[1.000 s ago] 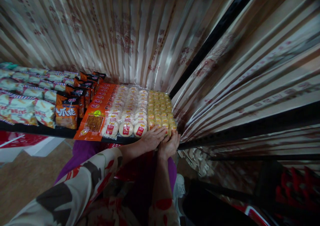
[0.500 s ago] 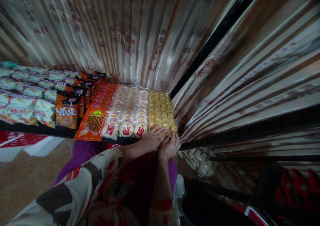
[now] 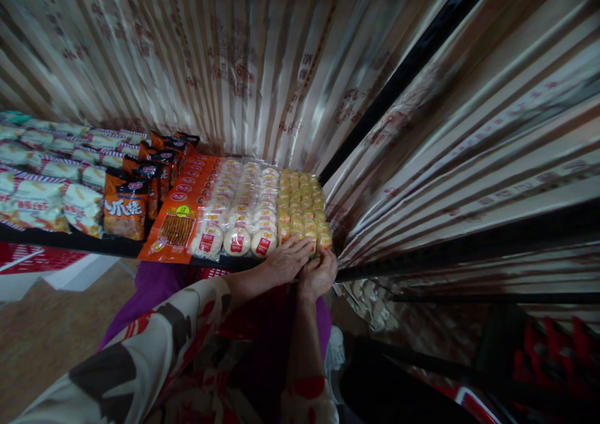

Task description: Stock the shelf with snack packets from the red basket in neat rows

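My left hand (image 3: 287,262) lies with its fingers stretched out over the front of the clear packs of small yellow round snacks (image 3: 302,205). Beside it, my right hand (image 3: 319,275) has its fingers curled at the front right corner of those packs, gripping or pressing the edge of the nearest one; its fingertips are partly hidden. Directly left of the yellow packs stand rows of clear bags of white round biscuits (image 3: 237,241) with red labels. An orange pack of brown sticks (image 3: 175,230) lies farther left on the same dark shelf (image 3: 122,247).
Orange and black snack bags (image 3: 125,211) and several rows of white bags (image 3: 42,202) fill the shelf's left part. A striped curtain (image 3: 244,55) hangs behind, with a black post (image 3: 356,139) at the shelf's right end. Red-and-white boxes (image 3: 47,262) sit below.
My right hand has shifted slightly left, with its fingers more bent at the corner of the yellow packs. My left hand stays in nearly the same place.
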Demonstrator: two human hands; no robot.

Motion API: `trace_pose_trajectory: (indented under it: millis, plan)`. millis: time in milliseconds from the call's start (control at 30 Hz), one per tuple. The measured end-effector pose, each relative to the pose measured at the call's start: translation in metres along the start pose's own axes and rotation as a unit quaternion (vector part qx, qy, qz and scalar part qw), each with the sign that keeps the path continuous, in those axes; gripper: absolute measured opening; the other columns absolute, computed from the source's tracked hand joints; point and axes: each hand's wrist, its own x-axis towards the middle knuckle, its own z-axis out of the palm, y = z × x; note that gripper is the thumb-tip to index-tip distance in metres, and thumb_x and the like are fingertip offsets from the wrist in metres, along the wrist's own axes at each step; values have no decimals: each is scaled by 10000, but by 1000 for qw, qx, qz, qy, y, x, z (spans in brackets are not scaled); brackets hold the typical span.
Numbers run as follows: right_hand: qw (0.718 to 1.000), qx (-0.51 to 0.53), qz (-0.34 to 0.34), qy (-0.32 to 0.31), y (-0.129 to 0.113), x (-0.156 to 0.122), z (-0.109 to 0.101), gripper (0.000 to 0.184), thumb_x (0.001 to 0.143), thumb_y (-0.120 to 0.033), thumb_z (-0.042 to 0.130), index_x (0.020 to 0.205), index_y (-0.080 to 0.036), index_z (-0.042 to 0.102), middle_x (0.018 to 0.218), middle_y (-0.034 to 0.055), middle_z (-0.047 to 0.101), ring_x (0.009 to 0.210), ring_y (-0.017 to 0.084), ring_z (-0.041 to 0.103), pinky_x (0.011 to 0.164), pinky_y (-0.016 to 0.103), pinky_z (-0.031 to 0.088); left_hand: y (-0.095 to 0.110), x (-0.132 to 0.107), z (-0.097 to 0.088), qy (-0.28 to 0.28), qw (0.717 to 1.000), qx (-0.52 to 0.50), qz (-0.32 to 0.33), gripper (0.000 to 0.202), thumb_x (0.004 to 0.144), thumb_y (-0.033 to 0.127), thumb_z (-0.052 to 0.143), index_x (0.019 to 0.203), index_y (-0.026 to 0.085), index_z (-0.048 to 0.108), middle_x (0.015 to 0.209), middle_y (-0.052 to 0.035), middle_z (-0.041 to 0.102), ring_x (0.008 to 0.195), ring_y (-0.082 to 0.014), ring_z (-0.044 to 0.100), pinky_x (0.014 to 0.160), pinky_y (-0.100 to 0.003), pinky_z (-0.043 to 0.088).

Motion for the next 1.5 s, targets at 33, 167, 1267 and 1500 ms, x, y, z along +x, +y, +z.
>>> trace_pose_trajectory:
  millis: [33, 167, 1267, 1500]
  plan:
    - [1000, -1, 0, 2, 0, 0, 0, 334, 825, -156, 373, 1024, -130, 640, 1109, 157, 615, 1084, 232, 544, 946, 406, 417, 0, 0, 1, 1, 1000, 1, 0, 374, 950, 218, 340, 1276, 102, 482, 1438, -120, 394, 1368, -210, 286, 1117, -425, 203]
    - [1000, -15, -3, -13, 0, 0, 2, 413, 816, -139, 357, 1157, -120, 589, 1172, 180, 584, 1119, 254, 526, 951, 445, 401, 0, 0, 6, 6, 1000, 2, 1, 367, 937, 203, 365, 1265, 102, 493, 1424, -114, 416, 1368, -214, 285, 1115, -430, 208]
    - [1000, -4, 2, -28, 3, 2, 2, 434, 808, -172, 354, 1160, -87, 594, 1165, 192, 564, 1117, 264, 516, 968, 432, 398, 0, 3, 7, -1, 1000, 6, 12, 361, 932, 208, 393, 1259, 122, 520, 1421, -94, 426, 1359, -230, 302, 1105, -449, 229]
    - [999, 25, -3, -22, 5, 0, 2, 428, 793, -173, 370, 1156, -94, 581, 1200, 189, 549, 1151, 264, 495, 980, 447, 391, 1, 4, 5, 15, 1000, 9, 9, 351, 939, 220, 401, 1253, 125, 526, 1407, -97, 444, 1346, -232, 329, 1107, -430, 228]
